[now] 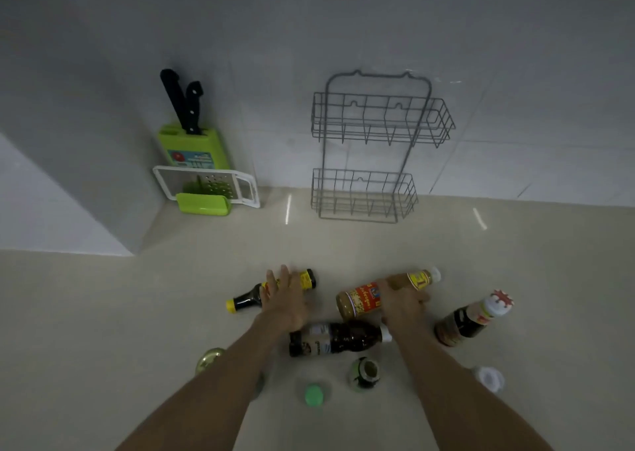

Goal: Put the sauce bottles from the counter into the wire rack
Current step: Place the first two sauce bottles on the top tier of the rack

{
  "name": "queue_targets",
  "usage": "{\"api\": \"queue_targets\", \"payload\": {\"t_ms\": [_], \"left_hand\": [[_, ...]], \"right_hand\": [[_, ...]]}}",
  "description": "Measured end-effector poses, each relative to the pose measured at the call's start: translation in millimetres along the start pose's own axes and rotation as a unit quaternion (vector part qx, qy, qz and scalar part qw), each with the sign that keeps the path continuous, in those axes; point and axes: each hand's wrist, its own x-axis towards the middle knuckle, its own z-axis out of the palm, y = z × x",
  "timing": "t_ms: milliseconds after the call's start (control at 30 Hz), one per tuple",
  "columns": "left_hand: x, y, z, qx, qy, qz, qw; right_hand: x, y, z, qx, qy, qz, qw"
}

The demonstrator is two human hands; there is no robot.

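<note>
A grey two-tier wire rack (374, 148) stands against the back wall, both baskets bare. Several sauce bottles lie on the beige counter. My left hand (285, 296) hovers with fingers spread over a dark bottle with a yellow cap (245, 301). My right hand (402, 301) wraps around the middle of a tan bottle with a red label (360, 301). A dark bottle with a white cap (336, 339) lies between my forearms. A brown bottle with a red-and-white cap (470, 320) stands tilted at the right.
A green knife block with two black-handled knives (192, 141) and a white grater (209, 187) stand at the back left corner. Small jars and caps sit near the front: gold lid (209, 359), green cap (313, 395), open dark jar (364, 371), white-capped container (489, 378).
</note>
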Motion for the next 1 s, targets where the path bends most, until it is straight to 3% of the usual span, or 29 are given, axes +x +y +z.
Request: {"api": "queue_targets", "payload": {"t_ms": [200,400,633,833,1000], "left_hand": [[2,0,10,-0.011,-0.006,0.001,1.000],[2,-2,11,-0.011,0.000,-0.004,1.000],[-1,4,9,-0.008,-0.012,-0.013,1.000],[4,16,-23,-0.003,-0.010,-0.009,1.000],[21,38,-96,-0.044,0.134,0.089,0.986]], "right_hand": [[46,9,16,0.145,-0.004,0.106,0.984],[60,21,20,0.131,-0.017,0.095,0.987],[51,6,13,0.054,0.043,-0.040,0.997],[42,-65,-2,0.070,0.044,-0.198,0.977],[25,-148,-16,0.141,0.025,-0.337,0.931]]}}
